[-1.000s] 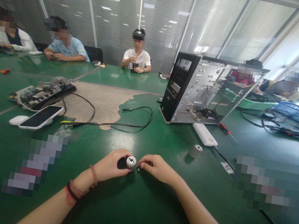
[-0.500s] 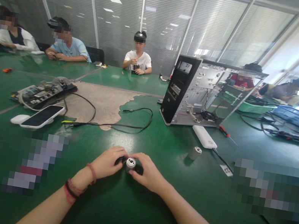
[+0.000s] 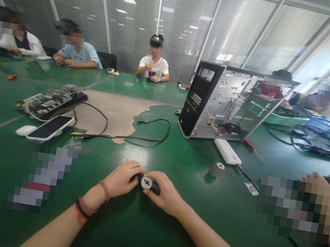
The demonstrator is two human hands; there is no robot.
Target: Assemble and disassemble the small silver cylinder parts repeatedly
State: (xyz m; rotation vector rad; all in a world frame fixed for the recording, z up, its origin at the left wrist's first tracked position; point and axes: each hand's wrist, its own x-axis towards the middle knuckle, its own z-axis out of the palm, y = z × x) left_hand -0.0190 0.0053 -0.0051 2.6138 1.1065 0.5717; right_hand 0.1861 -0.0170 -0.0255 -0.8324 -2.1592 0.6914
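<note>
My left hand (image 3: 121, 179) and my right hand (image 3: 165, 194) meet at the middle of the green table (image 3: 146, 231). Between them they hold a small black cylindrical part with a silver, holed end cap (image 3: 146, 183). My fingers hide most of its black body. A matching silver-capped cylinder (image 3: 216, 169) stands upright farther ahead on my right, out of reach of my fingers. Next to it lies a white power bank (image 3: 227, 151).
An open computer case (image 3: 216, 102) stands ahead, with a red-handled screwdriver (image 3: 252, 146) beside it. On the left are a smartphone (image 3: 51, 127), a circuit board (image 3: 52, 102) and a beige mat (image 3: 109, 113). A co-worker's hand (image 3: 319, 189) reaches in at right.
My hands have closed together around the part, and the small dark piece once at my right fingertips no longer shows. A co-worker's hand has moved in at the right, now with a phone.
</note>
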